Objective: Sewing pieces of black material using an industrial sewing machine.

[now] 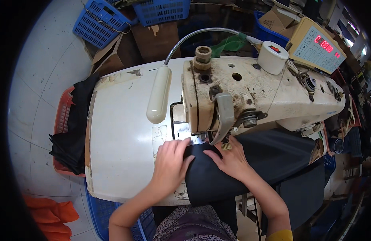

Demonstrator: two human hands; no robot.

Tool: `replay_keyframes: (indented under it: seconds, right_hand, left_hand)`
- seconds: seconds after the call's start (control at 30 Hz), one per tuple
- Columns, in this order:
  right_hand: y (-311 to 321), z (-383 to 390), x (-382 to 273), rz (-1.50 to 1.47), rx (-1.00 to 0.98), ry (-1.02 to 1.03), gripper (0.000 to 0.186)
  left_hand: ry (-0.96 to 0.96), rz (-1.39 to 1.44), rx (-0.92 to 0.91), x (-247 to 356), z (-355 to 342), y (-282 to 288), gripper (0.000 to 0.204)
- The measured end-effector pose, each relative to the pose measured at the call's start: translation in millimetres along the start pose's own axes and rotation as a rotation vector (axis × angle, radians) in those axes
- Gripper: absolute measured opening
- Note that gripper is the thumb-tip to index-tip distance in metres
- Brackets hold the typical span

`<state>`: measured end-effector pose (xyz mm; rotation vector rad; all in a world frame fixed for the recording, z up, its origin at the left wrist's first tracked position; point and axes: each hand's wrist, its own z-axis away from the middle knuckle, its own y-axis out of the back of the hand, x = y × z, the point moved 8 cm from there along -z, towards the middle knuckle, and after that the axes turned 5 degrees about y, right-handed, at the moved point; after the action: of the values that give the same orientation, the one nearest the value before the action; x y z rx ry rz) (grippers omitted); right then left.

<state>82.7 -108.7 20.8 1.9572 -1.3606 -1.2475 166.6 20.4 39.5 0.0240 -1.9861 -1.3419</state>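
Note:
A black fabric piece (pixel 253 160) lies on the bed of a worn cream sewing machine (pixel 249 84), its left edge near the needle area. My left hand (pixel 169 164) rests at that edge, fingers stretched toward the metal needle plate (pixel 182 131) and thumb apart on the cloth. To the right, my right hand (pixel 232 161) lies on the fabric with its thumb pointing left toward my left hand. Its fingertips are partly hidden behind the machine's grey lever (pixel 224 116) and knob. The needle and presser foot are mostly hidden under the machine head.
A gooseneck lamp (pixel 159 94) bends over the white table (pixel 121 140). A control panel (pixel 320 46) with a lit red display stands at the back right. Black cloth pieces (pixel 75 128) hang over a red basket (pixel 62 116) at left. Blue crates (pixel 161 12) stand behind; orange cloth (pixel 51 217) lies lower left.

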Motion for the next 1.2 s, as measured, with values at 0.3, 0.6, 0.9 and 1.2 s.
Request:
replay_keyframes:
  seconds: [0.3, 0.6, 0.9, 1.2]
  right_hand:
    - [-1, 4, 1, -0.024, -0.029, 0.040, 0.032]
    - [3, 5, -7, 0.027, -0.047, 0.125, 0.049]
    - [-2, 8, -32, 0.111, -0.301, 0.134, 0.069]
    - [-8, 10, -35, 0.171, -0.313, 0.107, 0.077]
  left_hand:
    - [-0.206, 0.077, 0.039, -6, -5, 2, 0.022]
    - [-0.385, -0.160, 0.012, 9, 7, 3, 0.034]
    - [-0.374, -0.253, 0.079, 2, 20, 17, 0.029]
    - [0.014, 0.012, -0.003, -13, -11, 11, 0.013]
